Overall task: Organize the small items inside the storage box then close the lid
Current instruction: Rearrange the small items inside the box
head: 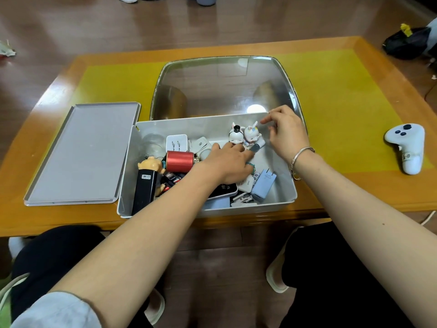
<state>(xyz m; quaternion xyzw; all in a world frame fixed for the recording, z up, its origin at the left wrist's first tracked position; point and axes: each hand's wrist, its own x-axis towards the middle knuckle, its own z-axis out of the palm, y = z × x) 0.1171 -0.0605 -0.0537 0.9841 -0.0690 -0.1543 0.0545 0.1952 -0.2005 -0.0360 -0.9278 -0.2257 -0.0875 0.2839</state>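
The person's knees (59,256) sit nearest, at 6 o'clock, with both forearms reaching up over the table (331,185) edge into the box (165,125), which stands at the near edge dead centre so that either hand can work it without stretching. The left hand (227,162) lies low in the middle of the box, fingers curled round a small grey piece (257,147) that pokes out at its 1 o'clock side; what that piece is I cannot tell, but the grasp looks meant to carry it toward the cleared back corner. The right hand (286,133) hovers at the box's 2 o'clock corner, fingers loose and holding nothing, fingertips just beside the two bunny figures (244,136), which stand upright side by side against the back wall, likely set there so they stay on their feet. The rest is a heap: a red tin (179,161) and a white charger (176,143) toward 10 o'clock, a bear toy (151,164) and a black block (144,190) at 8 o'clock, a blue plug (263,185) at 4 o'clock. The lid (80,155) lies flat at 9 o'clock, touching the box's side, parked clear of the sorting yet within reach for closing. A clear dome (222,86) rests behind at 12 o'clock, and a white controller (406,147) lies well apart at 3 o'clock. Sorting looks barely begun.
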